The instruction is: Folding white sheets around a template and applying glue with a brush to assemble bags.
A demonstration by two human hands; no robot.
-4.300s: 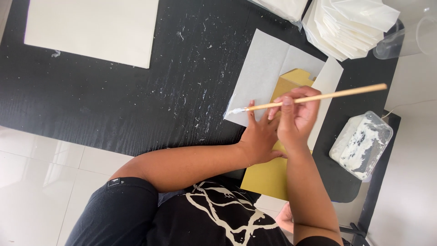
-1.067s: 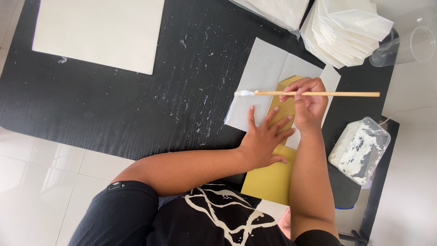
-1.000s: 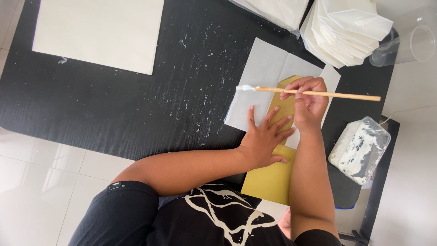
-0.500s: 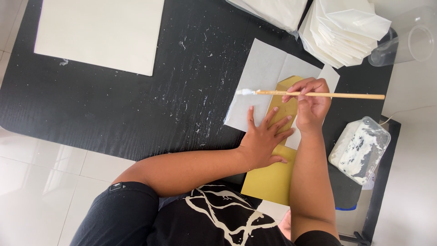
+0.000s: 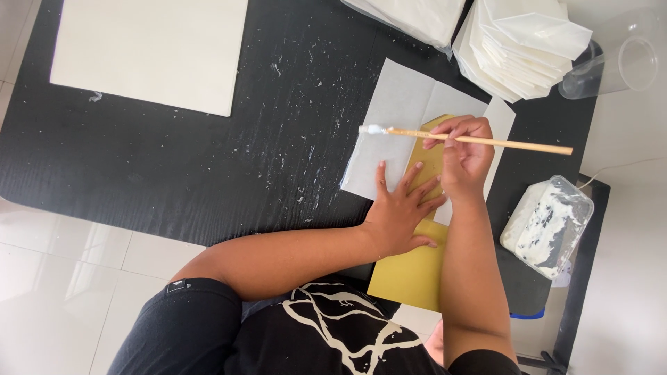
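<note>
My left hand [image 5: 403, 212] lies flat with fingers spread on a yellow card [image 5: 411, 272] and the white paper sheet [image 5: 403, 104] under it. My right hand [image 5: 464, 154] grips a thin wooden brush [image 5: 500, 142] by its handle, held level just beyond the left hand. The brush tip [image 5: 375, 130], loaded with white paste, rests at the left edge of the white sheet. The far end of the yellow card is hidden under both hands.
A black mat [image 5: 208, 173] speckled with white flecks covers the work surface. A large white sheet [image 5: 153, 52] lies far left. A stack of folded white papers [image 5: 528, 42], a clear plastic cup [image 5: 618, 62] and a paste tub [image 5: 549, 222] stand right.
Since the oldest frame the brush has levelled out and its tip has moved away from me along the sheet's left edge. Over the last second it barely shifts. My left hand stays flat.
</note>
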